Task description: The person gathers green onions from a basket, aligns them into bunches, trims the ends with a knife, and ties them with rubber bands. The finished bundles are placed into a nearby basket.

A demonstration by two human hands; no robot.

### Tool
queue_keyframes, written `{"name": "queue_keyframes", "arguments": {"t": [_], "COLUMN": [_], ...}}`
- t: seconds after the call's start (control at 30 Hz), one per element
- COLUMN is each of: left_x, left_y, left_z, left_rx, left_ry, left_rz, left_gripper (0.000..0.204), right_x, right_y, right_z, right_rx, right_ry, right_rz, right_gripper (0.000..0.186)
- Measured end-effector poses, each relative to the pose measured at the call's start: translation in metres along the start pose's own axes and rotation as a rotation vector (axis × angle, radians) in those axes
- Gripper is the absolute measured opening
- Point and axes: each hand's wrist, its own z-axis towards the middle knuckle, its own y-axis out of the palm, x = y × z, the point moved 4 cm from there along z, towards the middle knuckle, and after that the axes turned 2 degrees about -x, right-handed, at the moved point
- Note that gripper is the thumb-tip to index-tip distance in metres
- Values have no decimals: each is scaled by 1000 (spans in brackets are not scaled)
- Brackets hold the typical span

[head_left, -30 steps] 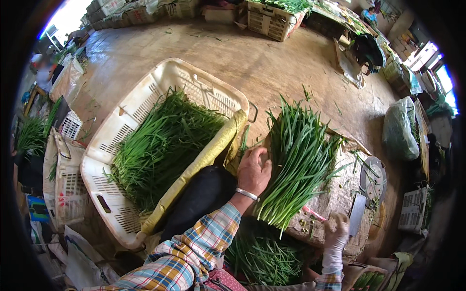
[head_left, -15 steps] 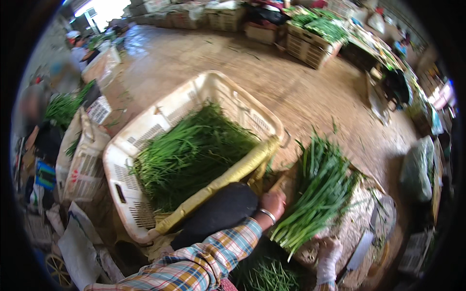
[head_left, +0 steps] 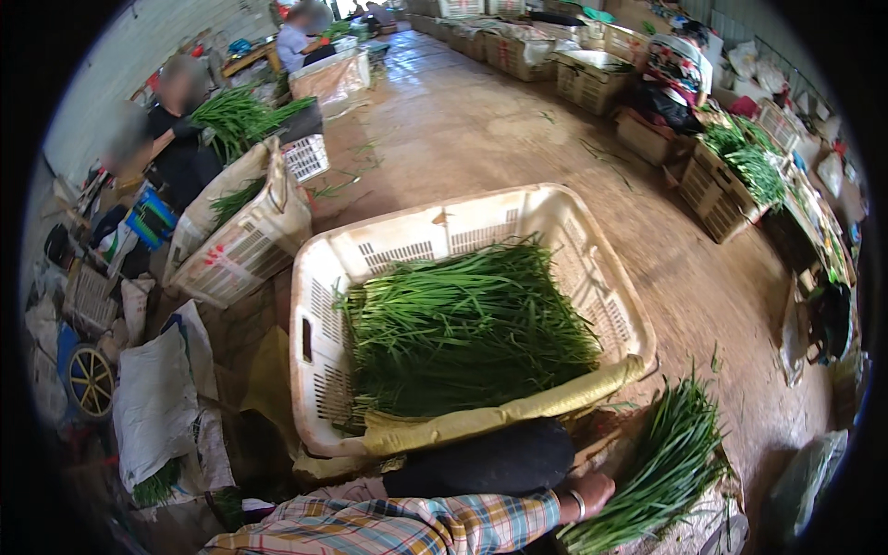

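Note:
My left hand [head_left: 592, 490], with a silver bracelet at the wrist and a plaid sleeve, rests beside a loose bunch of long green chives [head_left: 671, 462] at the lower right. Its fingers are curled at the bunch's left edge; what they may hold is hidden. My right hand is out of view. Under the bunch lies a pale work surface [head_left: 712, 518], cut off by the lower rim. In front of my dark-clothed knee stands a large white plastic crate [head_left: 462, 222], holding a thick layer of chives [head_left: 472, 324]. Yellow cloth [head_left: 509, 407] wraps the crate's near rim.
Two people sit at the left near a crate [head_left: 240, 259] lined with sacking, with chives above it. White sacks [head_left: 157, 398] and a yellow-spoked wheel [head_left: 91, 379] stand nearer. Along the right are further crates [head_left: 721, 203] of greens and a plastic bag [head_left: 809, 481]. Beyond stretches brown floor [head_left: 481, 129].
The view has swung left and up, so the crate and chives sit farther right and lower. My right hand and the knife by it have left the picture. My left hand remains beside the bunch.

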Motion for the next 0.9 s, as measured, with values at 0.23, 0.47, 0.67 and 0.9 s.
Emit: {"name": "queue_keyframes", "arguments": {"t": [0.23, 0.47, 0.67, 0.9], "left_x": [37, 15, -221, -334], "left_y": [-35, -282, -439, -437], "left_z": [-16, -120, -248, -323], "left_rx": [-102, 414, 842, 850], "left_ry": [46, 463, -592, -825], "left_rz": [-81, -388, 393, 91], "left_gripper": [25, 33, 72, 104], "right_x": [-51, -161, -432, -630], "right_y": [-33, -36, 26, 232], "right_z": [10, 40, 55, 27], "right_rx": [183, 132, -155, -495], "right_ry": [-97, -446, -877, -1486], "right_rz": [45, 195, 188, -81], "right_gripper": [35, 39, 75, 91]}}
